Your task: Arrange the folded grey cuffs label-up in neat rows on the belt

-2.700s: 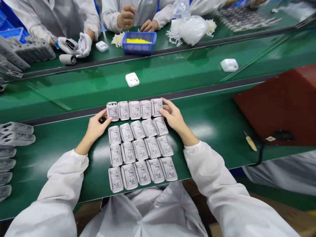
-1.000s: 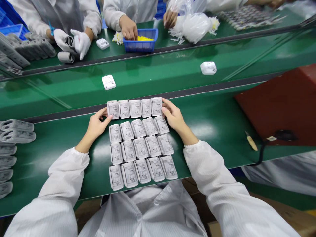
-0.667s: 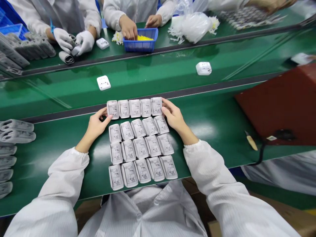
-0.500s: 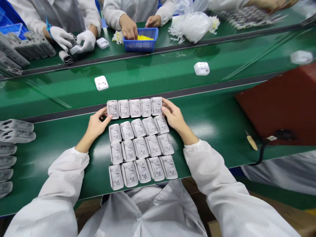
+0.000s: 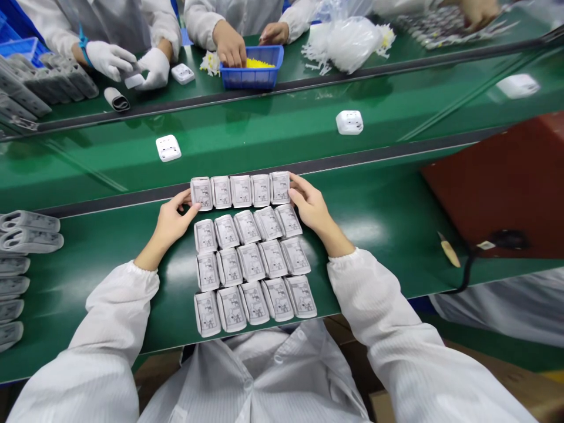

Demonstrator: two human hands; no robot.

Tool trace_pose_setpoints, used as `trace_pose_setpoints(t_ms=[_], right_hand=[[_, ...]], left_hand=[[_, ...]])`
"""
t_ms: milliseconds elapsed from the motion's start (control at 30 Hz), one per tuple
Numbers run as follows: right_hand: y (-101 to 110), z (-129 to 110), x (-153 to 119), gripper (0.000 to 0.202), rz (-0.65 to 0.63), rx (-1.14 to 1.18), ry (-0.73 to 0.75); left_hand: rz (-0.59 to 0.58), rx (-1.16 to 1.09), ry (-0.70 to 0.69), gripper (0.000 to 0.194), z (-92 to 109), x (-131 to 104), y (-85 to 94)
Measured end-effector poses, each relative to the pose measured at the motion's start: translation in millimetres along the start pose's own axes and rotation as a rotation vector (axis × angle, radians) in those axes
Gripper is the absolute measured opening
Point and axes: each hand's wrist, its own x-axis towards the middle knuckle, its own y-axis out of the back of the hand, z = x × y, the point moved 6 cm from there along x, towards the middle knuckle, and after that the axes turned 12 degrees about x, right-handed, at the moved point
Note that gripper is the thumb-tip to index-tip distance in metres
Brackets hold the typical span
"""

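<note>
Several folded printed leaflets [image 5: 241,192] stand side by side in a row at the far edge of my worktable. My left hand [image 5: 173,220] grips the left end of this row, thumb on the front corner and fingers behind. At the opposite end my right hand [image 5: 311,202] presses against the last leaflet with thumb and fingers, so the row is held between both hands. Closer to me lie three more rows of the same folded leaflets [image 5: 252,262], slightly fanned. Each shows a grey printed drawing on its upper face.
On the green conveyor [image 5: 264,135] beyond lie white plastic housings [image 5: 349,122]. Rolled leaflets [image 5: 33,239] are stacked at left. A brown box [image 5: 506,188] and a wooden-handled pointed tool [image 5: 449,251] are at right. Across, a co-worker's hand reaches into a blue bin [image 5: 251,78].
The white housings on the conveyor have shifted left. My hands and the leaflet rows stay practically where they were. A co-worker's hand at the upper right has moved over the grey parts.
</note>
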Motion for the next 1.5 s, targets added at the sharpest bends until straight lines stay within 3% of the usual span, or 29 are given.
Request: trace_pose_setpoints(t_ms=[933,1133,1233,1333,1500], right_hand=[[-0.5,1.9,-0.5,0.073,0.003,-0.062,0.044],[0.3,-2.2,-0.5,0.051,0.082,-0.111,0.121],[2.4,-6.7,-3.7,0.027,0.137,-0.103,0.129],[-1.4,-18.3,-6.3,0.029,0.092,-0.168,0.171],[-12.8,-33.1,-6.5,0.033,-0.087,-0.232,0.181]], left_hand=[[0.009,-0.007,-0.050,0.063,5.0,-0.3,0.6],[0.136,-0.071,-0.035,0.038,-1.7,-2.8,6.0],[0.010,-0.091,-0.171,0.050,5.2,-8.0,4.2],[-0.189,-0.019,-0.337,0.053,19.4,-15.5,-2.4],[-0.185,0.050,-0.326,0.039,27.9,-14.4,-3.6]])
